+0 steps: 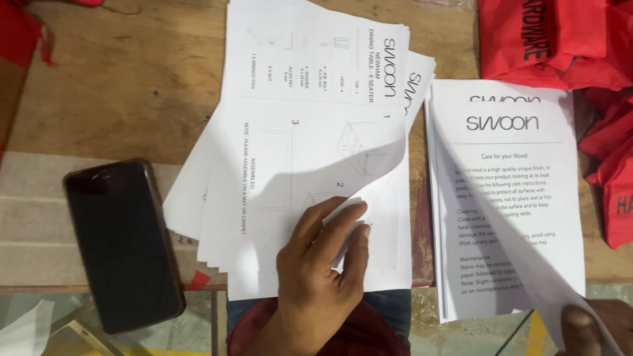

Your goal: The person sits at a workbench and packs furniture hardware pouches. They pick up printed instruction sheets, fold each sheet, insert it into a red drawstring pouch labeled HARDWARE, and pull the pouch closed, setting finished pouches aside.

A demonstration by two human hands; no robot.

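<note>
My left hand [320, 270] lies flat on a fanned pile of white printed instruction sheets [297, 132], fingers pressing the top sheet near its lower edge. At the bottom right corner my right hand [583, 327] pinches the corner of a single white sheet [527, 264]. That sheet is lifted and curls leftwards over a second, neat stack of printed sheets [508, 132]. Only the fingertips of the right hand show.
A black phone [122, 244] lies screen up at the left on the wooden table [132, 86]. Red fabric bags [560, 39] are heaped at the top right and down the right edge. A scrap of red cloth [20, 33] sits at the top left.
</note>
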